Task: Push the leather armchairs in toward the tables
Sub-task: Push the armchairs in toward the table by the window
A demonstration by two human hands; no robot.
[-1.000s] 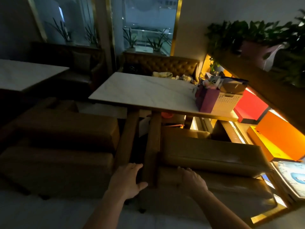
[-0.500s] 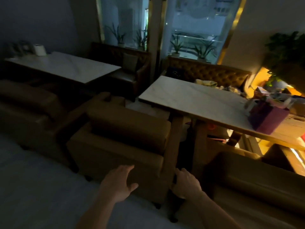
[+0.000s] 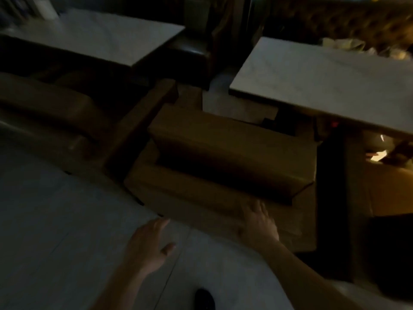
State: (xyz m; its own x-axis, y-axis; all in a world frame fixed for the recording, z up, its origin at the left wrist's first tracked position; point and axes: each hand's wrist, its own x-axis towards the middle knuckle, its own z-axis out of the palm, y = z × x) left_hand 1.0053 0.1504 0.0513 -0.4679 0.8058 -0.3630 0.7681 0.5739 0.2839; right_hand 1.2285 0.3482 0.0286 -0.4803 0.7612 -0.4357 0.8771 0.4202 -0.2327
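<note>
A brown leather armchair [image 3: 223,157] stands in the middle, its back toward me, in front of the near left corner of a pale marble table [image 3: 324,77]. My right hand [image 3: 257,222] lies flat with spread fingers on the chair's back near its right end. My left hand [image 3: 149,245] hovers open over the floor, just short of the chair's lower left corner and apart from it. A second armchair [image 3: 51,110] sits to the left by another marble table [image 3: 96,34]. A third armchair [image 3: 384,189] shows at the right edge.
Dark padded benches [image 3: 194,48] run along the far side of both tables. Pale tiled floor [image 3: 55,220] spreads in front of the chairs. My dark shoe [image 3: 204,298] shows at the bottom. Some crumpled items [image 3: 348,45] lie at the right table's far end. The scene is dim and blurred.
My view has swung left and down from the right-hand armchair to the middle one. My right hand has come to rest on this chair's back; my left hand trails over the floor.
</note>
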